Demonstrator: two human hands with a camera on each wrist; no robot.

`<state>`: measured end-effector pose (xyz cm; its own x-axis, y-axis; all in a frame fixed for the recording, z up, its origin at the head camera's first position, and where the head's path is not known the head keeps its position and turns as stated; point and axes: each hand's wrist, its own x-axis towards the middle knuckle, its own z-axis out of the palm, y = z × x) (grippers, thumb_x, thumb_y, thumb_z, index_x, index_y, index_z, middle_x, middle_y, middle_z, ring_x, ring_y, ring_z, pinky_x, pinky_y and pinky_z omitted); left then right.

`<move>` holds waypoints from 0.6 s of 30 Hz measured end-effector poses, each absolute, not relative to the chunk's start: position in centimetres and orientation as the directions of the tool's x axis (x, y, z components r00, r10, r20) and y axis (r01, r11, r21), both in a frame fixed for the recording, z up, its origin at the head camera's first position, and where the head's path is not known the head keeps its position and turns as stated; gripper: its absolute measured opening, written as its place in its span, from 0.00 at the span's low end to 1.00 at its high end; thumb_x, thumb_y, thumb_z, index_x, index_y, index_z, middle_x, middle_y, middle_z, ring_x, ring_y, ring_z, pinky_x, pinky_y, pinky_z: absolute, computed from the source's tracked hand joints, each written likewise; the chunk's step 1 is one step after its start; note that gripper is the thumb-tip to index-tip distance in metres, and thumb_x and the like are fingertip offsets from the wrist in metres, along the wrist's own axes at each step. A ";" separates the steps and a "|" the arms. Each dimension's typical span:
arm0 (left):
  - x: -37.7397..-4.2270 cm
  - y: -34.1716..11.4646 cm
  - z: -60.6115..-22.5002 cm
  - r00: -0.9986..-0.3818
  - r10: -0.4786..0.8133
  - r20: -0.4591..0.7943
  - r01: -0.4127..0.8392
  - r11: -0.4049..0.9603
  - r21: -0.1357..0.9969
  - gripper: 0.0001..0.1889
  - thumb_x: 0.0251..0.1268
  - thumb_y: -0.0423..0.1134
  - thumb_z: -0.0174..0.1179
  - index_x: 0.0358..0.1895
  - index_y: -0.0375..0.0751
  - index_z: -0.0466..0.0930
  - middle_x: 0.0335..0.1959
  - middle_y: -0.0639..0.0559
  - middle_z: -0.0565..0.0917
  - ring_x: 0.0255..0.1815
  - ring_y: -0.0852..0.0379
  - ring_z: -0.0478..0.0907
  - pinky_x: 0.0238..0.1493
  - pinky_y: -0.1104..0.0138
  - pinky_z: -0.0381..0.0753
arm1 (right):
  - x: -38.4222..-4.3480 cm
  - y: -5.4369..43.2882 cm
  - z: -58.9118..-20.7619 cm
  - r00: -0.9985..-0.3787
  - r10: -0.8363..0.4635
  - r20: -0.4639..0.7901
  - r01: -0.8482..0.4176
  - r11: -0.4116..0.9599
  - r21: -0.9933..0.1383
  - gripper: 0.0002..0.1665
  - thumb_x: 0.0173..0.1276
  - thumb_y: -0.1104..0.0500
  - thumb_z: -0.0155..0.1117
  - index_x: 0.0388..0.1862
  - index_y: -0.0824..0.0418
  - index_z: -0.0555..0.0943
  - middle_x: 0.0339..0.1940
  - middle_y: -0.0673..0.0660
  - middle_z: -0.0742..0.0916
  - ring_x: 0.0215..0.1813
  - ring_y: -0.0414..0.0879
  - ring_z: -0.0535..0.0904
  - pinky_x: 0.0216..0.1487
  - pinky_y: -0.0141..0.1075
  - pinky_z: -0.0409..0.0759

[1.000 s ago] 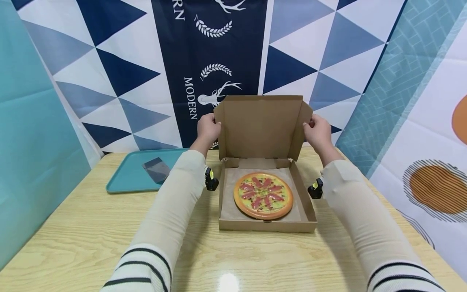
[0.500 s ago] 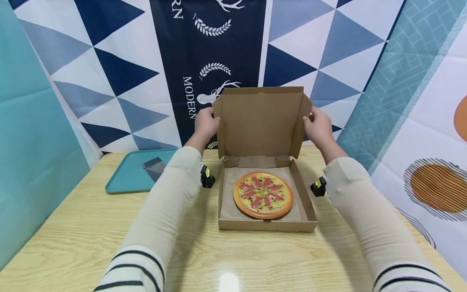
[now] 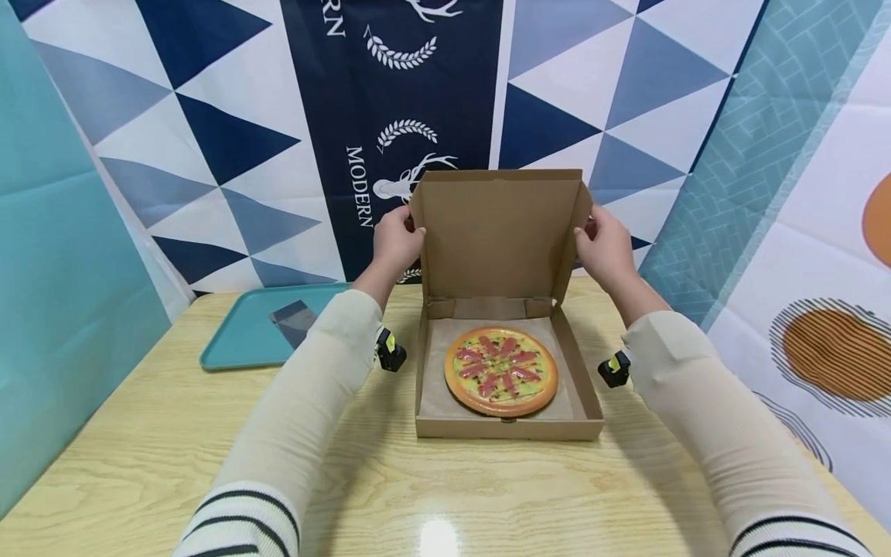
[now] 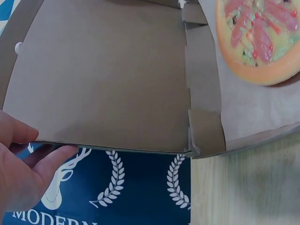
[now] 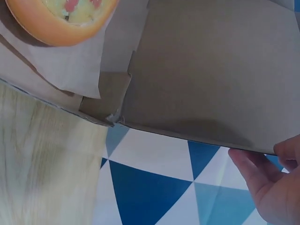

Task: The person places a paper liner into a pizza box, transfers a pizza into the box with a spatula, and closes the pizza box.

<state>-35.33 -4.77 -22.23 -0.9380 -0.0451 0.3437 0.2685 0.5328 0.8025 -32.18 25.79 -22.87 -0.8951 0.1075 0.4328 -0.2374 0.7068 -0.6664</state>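
Note:
A brown cardboard pizza box (image 3: 508, 428) lies on the table with its lid (image 3: 500, 232) standing up at the back. Inside, on a sheet of paper, rests a round pizza (image 3: 501, 371) with an orange crust and pink strips. My left hand (image 3: 398, 240) pinches the lid's left side edge between thumb and fingers. On the opposite edge, my right hand (image 3: 604, 246) pinches the lid in the same way. Both wrist views show the thumb on the lid's inner face and fingers outside, with parts of each hand cut off by the frame.
A teal tray (image 3: 237, 340) stands at the back left, partly behind the left sleeve. On it lies a dark flat piece (image 3: 294, 322), perhaps a packet. A patterned cloth (image 3: 230, 139) hangs directly behind the wooden table (image 3: 501, 503).
The lid rose slightly, then tipped a little forward, with both hands still pinching its edges. The pizza and the box base stayed in place.

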 end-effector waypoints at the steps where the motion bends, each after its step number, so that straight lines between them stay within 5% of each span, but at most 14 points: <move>1: -35.2 -4.7 -22.2 -0.940 -0.048 0.338 0.264 0.525 0.809 0.12 0.69 0.33 0.58 0.53 0.37 0.80 0.46 0.44 0.83 0.47 0.51 0.78 0.46 0.61 0.81 | -32.1 25.7 -22.9 -0.898 0.107 0.428 -0.236 0.702 -0.672 0.21 0.77 0.59 0.47 0.66 0.63 0.70 0.49 0.69 0.80 0.48 0.61 0.78 0.45 0.54 0.81; 5: -34.8 -4.5 -22.2 -0.953 -0.058 0.296 0.233 0.483 0.844 0.18 0.64 0.31 0.61 0.57 0.38 0.78 0.47 0.44 0.83 0.47 0.51 0.78 0.46 0.62 0.83 | -31.7 25.5 -23.1 -0.910 0.115 0.398 -0.224 0.672 -0.706 0.25 0.76 0.56 0.48 0.70 0.60 0.69 0.52 0.67 0.80 0.50 0.59 0.78 0.46 0.51 0.82; 11: -34.2 -4.3 -21.9 -0.978 -0.032 0.206 0.184 0.330 0.926 0.29 0.53 0.24 0.63 0.63 0.38 0.75 0.51 0.44 0.81 0.51 0.52 0.77 0.50 0.61 0.82 | -31.0 25.3 -22.7 -0.926 0.154 0.345 -0.211 0.547 -0.810 0.30 0.77 0.48 0.37 0.69 0.63 0.69 0.59 0.67 0.77 0.55 0.58 0.76 0.39 0.34 0.82; 18: -33.3 -5.0 -21.1 -0.996 0.059 0.062 0.061 -0.011 0.998 0.27 0.63 0.36 0.59 0.66 0.34 0.69 0.58 0.39 0.75 0.57 0.42 0.77 0.57 0.53 0.78 | -29.7 24.9 -21.2 -0.975 0.120 0.188 -0.148 0.281 -0.948 0.47 0.73 0.28 0.33 0.66 0.66 0.68 0.61 0.66 0.73 0.59 0.56 0.73 0.42 0.33 0.82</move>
